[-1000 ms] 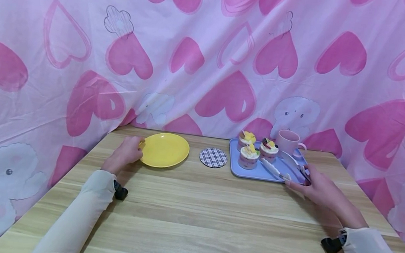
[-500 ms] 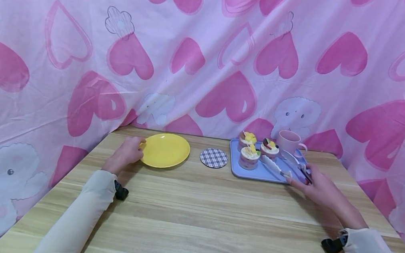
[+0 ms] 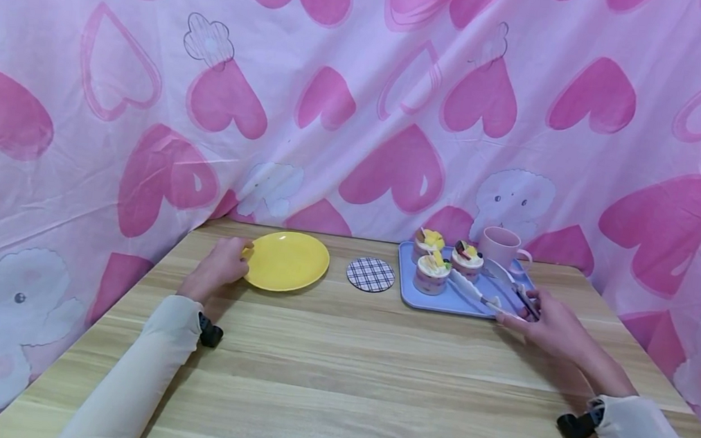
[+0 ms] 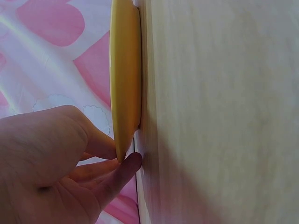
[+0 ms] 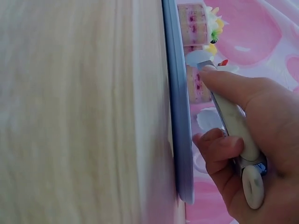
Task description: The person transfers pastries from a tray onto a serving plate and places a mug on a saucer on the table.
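Note:
At the left of the table, my left hand pinches the near-left rim of a yellow plate; the left wrist view shows thumb and fingers on either side of the plate's edge. My right hand grips the handles of a pair of serving tongs with its arms spread. The tongs' tips reach over a blue tray on the right. On that tray stand three dessert cups: a front one, one behind it, and one to the right, beside the tongs.
A pink mug stands at the tray's back right corner, its handle to the right. Between plate and tray lies a round checked coaster. A pink heart-patterned cloth hangs behind the wooden table.
The tongs in my right hand shift slightly, their near arm dipping a little. My left hand stays at the plate's rim, and the tray's contents stay put.

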Available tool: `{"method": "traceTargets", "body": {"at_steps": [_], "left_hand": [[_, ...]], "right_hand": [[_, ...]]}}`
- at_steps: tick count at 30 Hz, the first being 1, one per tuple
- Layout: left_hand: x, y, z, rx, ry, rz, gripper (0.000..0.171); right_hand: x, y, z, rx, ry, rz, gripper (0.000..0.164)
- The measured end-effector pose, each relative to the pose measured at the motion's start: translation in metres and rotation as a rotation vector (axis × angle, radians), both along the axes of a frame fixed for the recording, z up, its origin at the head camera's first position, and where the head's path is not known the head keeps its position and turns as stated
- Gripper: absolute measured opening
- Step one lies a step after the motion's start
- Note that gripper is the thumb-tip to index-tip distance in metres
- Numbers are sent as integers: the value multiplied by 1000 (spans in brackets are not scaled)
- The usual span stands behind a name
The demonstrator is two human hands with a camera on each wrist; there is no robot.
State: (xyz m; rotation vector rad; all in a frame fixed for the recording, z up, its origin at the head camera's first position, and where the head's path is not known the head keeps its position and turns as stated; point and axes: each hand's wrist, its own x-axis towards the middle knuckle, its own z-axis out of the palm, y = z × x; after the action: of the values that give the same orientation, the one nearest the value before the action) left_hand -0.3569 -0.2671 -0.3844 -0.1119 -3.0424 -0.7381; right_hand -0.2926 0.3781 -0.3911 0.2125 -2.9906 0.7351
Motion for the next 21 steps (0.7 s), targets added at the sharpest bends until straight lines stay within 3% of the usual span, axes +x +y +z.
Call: {"method": "traceTargets", "body": {"at_steps": [7,21], "left_hand": [[-1,0,0,-10,11,-5,54],[-1,0,-1,-15,4,7,53]], "right_hand": [[0,-1,0,-17,3,16,113],[-2,-7,-3,-40,-40,-80,112]]}}
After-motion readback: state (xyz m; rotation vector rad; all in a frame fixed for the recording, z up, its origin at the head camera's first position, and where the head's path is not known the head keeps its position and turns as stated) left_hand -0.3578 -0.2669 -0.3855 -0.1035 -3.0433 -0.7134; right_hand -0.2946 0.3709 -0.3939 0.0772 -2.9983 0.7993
